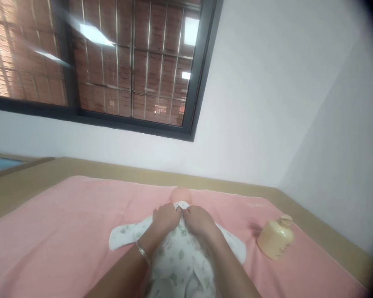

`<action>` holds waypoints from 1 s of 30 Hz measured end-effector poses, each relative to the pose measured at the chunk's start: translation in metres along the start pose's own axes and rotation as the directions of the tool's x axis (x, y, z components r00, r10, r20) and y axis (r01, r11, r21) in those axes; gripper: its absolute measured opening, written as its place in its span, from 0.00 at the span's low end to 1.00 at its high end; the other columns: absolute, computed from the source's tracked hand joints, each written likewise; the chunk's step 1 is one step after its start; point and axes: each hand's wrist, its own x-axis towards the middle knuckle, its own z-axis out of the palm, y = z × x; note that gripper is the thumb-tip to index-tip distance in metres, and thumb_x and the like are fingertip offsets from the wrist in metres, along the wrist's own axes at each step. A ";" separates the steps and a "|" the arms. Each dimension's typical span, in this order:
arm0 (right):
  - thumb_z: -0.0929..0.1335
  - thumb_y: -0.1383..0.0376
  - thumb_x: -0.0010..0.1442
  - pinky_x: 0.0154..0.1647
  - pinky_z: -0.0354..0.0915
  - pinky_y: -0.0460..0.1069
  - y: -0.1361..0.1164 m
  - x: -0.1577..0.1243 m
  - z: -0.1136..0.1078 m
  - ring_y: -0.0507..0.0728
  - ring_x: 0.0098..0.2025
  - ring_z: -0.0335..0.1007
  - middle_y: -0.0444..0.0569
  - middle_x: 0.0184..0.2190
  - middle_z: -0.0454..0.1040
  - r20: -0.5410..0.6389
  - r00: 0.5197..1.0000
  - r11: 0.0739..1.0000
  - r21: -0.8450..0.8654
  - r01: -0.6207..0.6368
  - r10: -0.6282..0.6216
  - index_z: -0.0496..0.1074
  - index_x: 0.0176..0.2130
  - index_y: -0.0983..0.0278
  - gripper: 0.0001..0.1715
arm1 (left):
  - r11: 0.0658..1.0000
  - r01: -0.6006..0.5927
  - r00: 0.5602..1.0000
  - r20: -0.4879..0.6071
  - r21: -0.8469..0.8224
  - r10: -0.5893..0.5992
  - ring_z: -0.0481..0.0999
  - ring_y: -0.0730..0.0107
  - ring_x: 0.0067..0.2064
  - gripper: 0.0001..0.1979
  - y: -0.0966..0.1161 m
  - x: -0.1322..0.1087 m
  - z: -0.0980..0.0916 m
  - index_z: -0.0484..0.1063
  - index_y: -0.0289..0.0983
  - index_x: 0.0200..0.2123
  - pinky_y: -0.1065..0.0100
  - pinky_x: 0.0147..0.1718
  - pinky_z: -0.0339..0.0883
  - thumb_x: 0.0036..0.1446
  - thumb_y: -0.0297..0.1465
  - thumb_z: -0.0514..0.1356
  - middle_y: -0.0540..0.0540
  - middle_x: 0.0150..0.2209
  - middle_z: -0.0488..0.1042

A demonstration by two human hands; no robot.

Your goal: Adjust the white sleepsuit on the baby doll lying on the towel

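Note:
A baby doll lies on its back, its pink head [180, 194] away from me, dressed in a white baby romper [180, 252] with a green leaf print. The romper's sleeves spread out to both sides. Just below the neck, my left hand [167, 217] and my right hand [199, 219] meet at the front of the collar. Fingers on both hands are closed, pinching the romper's fabric edges close together. A silver bracelet circles my left wrist. The fingertips and any fastener between them are hidden.
Under the doll a pink cloth [81, 231] covers the tan table [90, 165]. To the right stands a cream-coloured bottle [275, 240]. Behind rise a white wall [251, 103] and a dark-framed window [133, 62] with bars. Something blue [1, 163] shows at the far left.

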 end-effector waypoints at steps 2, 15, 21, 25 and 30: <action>0.50 0.58 0.66 0.39 0.62 0.51 0.005 0.006 0.003 0.61 0.41 0.70 0.60 0.40 0.74 0.007 1.000 0.999 0.030 -0.022 0.022 0.74 0.38 0.68 0.30 | 1.000 -0.015 0.998 -0.059 0.021 0.017 0.73 0.53 0.43 0.27 0.000 0.000 0.004 0.74 0.35 0.38 0.54 0.45 0.58 0.59 0.45 0.41 0.37 0.40 0.77; 0.49 0.42 0.62 0.44 0.61 0.56 0.026 0.034 0.034 0.65 0.45 0.69 0.59 0.42 0.74 -0.044 0.982 0.977 0.121 -0.175 0.181 0.73 0.42 0.67 0.41 | 0.994 0.011 1.000 -0.002 -0.113 -0.011 0.73 0.54 0.44 0.31 -0.010 0.011 0.014 0.72 0.39 0.41 0.59 0.42 0.61 0.56 0.53 0.41 0.40 0.41 0.76; 0.49 0.43 0.62 0.43 0.61 0.54 0.031 0.037 0.038 0.64 0.44 0.69 0.59 0.41 0.74 -0.069 0.984 0.978 0.135 -0.156 0.167 0.73 0.41 0.66 0.40 | 0.988 0.007 1.000 -0.020 -0.155 -0.010 0.73 0.53 0.44 0.29 -0.008 0.011 0.013 0.72 0.41 0.42 0.57 0.43 0.60 0.56 0.53 0.42 0.42 0.41 0.77; 0.49 0.43 0.63 0.41 0.61 0.53 0.033 0.037 0.041 0.63 0.42 0.70 0.58 0.39 0.74 -0.109 0.982 0.982 0.125 -0.139 0.153 0.73 0.40 0.65 0.39 | 0.985 0.010 0.999 -0.031 -0.173 -0.015 0.73 0.53 0.43 0.31 -0.010 0.014 0.017 0.72 0.42 0.43 0.57 0.42 0.60 0.54 0.55 0.41 0.42 0.40 0.77; 0.49 0.44 0.63 0.38 0.61 0.52 0.033 0.036 0.042 0.62 0.40 0.70 0.58 0.38 0.74 -0.148 0.977 0.986 0.090 -0.139 0.152 0.73 0.39 0.65 0.38 | 0.986 -0.022 0.999 -0.042 -0.165 0.015 0.73 0.55 0.43 0.29 -0.011 0.014 0.018 0.72 0.43 0.42 0.59 0.43 0.60 0.55 0.54 0.41 0.43 0.40 0.77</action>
